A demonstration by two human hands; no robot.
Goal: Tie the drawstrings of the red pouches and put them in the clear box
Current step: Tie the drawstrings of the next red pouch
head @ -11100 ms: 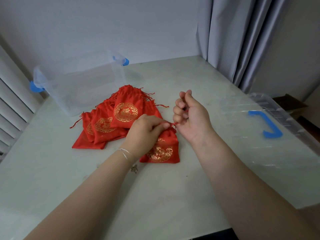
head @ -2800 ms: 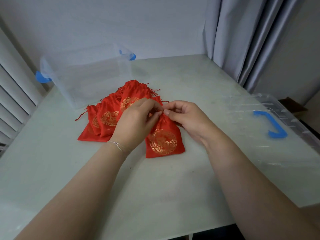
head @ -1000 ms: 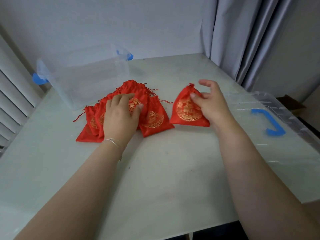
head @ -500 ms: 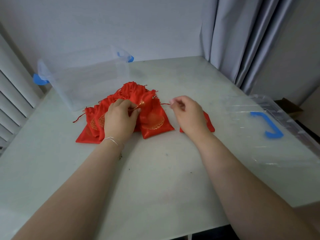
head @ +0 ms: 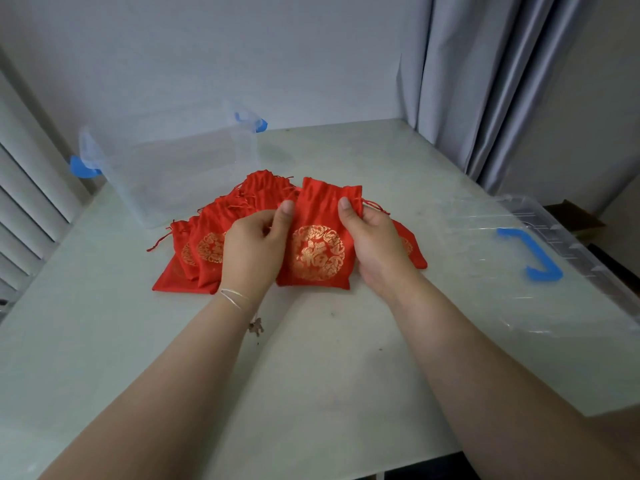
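- The clear box sits at the back left of the table with blue latches, and I can't see any pouch inside it.
- Its lid, clear with a blue handle, lies flat at the right edge of the table.
- Both hands now hold one red pouch up in front of the pile; half a second ago they were just reaching into the pile and nothing was lifted.
- Left hand pinches the pouch's left side, thumb on the front near the top.
- Right hand grips the right side the same way, and the drawstring trails out past its thumb.
- The pouch's mouth looks loosely gathered.
- The pile of red pouches lies left of and behind the hands, just in front of the box.
- One more pouch peeks out behind the right hand, mostly hidden.
- Grey curtain hangs at the back right.
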